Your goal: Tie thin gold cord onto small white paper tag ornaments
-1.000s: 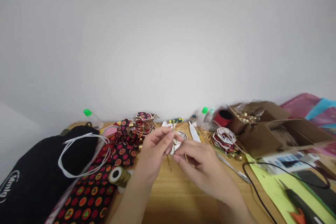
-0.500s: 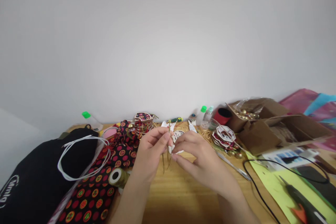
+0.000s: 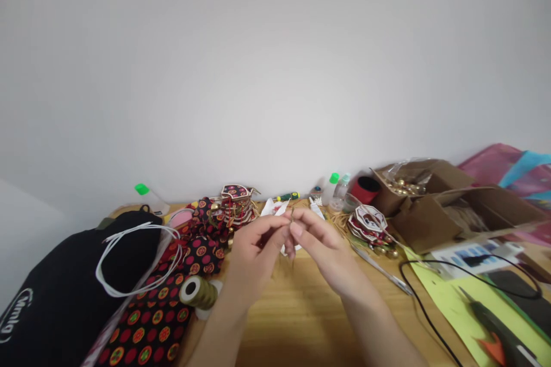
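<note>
Over the wooden table, my left hand point(image 3: 255, 248) and my right hand point(image 3: 322, 248) meet, thumbs and fingertips pinched together. Between them is a thin olive-brown cord point(image 3: 293, 214); a short bit shows above the fingertips and blurred ends hang below. The fingers hide most of it. Just behind the hands lies white paper point(image 3: 272, 206), partly covered. A spool of olive thread point(image 3: 200, 292) rests beside my left forearm.
Patterned dark fabric point(image 3: 148, 318), a white cable coil point(image 3: 101, 266) and a black bag point(image 3: 64, 287) lie left. Right are octagonal charms point(image 3: 369, 219), tweezers point(image 3: 383, 269), cardboard boxes point(image 3: 413, 221) and a dark pointed tool point(image 3: 491, 321) on yellow paper point(image 3: 443, 298).
My right hand has moved up and in, its fingertips now touching those of my left hand at the cord. The left hand has shifted slightly right.
</note>
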The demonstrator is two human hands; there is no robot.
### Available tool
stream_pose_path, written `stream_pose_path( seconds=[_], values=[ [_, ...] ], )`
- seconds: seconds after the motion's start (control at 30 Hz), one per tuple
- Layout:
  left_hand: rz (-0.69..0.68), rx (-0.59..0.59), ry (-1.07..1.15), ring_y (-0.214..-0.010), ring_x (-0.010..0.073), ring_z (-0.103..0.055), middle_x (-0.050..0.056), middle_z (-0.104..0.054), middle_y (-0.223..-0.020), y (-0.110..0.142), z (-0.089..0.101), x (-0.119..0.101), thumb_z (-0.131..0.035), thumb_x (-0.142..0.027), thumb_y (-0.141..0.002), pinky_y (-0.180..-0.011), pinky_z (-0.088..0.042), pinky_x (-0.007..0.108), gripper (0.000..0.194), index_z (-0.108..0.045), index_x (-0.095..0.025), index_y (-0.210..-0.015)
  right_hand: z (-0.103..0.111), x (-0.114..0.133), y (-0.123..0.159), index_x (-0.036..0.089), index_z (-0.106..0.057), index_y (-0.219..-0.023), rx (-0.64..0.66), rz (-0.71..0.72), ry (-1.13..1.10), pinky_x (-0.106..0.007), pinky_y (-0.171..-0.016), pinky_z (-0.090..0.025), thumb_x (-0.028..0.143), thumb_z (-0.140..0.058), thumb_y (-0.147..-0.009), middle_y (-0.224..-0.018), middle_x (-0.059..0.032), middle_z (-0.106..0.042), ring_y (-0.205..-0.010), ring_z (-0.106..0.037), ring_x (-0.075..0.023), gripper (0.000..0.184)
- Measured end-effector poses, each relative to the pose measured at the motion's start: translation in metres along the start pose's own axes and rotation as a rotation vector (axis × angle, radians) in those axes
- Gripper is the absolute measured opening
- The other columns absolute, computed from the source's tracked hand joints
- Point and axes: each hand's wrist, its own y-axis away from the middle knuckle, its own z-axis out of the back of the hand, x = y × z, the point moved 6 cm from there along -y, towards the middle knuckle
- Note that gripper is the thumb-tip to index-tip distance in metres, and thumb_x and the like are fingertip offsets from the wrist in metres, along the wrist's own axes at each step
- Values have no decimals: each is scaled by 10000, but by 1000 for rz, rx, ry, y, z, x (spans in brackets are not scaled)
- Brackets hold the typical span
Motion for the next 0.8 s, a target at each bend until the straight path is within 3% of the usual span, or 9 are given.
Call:
stream_pose_path(
  seconds=[0.1, 0.2, 0.33, 0.5, 0.8],
  values=[
    [-40, -59, -109, -633, 138, -618, 8, -699, -688, 1, 3, -2, -625, -171, -825, -609, -467, 220, 120, -733, -181, -774, -1, -2, 0, 196, -612, -941, -52, -26, 20, -215, -503, -382, 469, -665, -824, -639, 47, -501, -542, -434, -98, 302],
    [-89, -83, -181, -731, 155, -644, 18, -727, -775, 2, 5, -3, -615, -159, -830, -683, -478, 227, 136, -738, -191, -782, 0, -1, 0, 198, -673, -899, -117, 28, 75, -240, -545, -419, 459, -676, -811, -646, 25, -546, -576, -478, -118, 276],
    [-103, -78, -214, -689, 149, -628, 17, -704, -725, 3, 3, -4, -596, -175, -847, -662, -473, 225, 160, -725, -179, -752, 4, -1, -1, 192, -756, -829, -213, 87, 91, -293, -624, -481, 402, -683, -804, -690, -22, -649, -649, -565, -160, 224],
    [-88, -77, -208, -580, 127, -568, 6, -656, -627, 1, 1, -4, -592, -183, -825, -562, -438, 213, 160, -690, -156, -702, 10, 5, 1, 195, -770, -644, -289, 184, 116, -250, -538, -428, 280, -665, -820, -547, 10, -604, -509, -471, -104, 222],
    [80, 60, -48, -541, 114, -536, 4, -642, -577, 1, -6, 6, -623, -216, -789, -530, -415, 211, 172, -672, -153, -636, 12, -1, 1, 242, -820, -809, -246, 128, -104, -203, -423, -260, 303, -704, -802, -463, 33, -507, -445, -360, -66, 131]
  ],
)
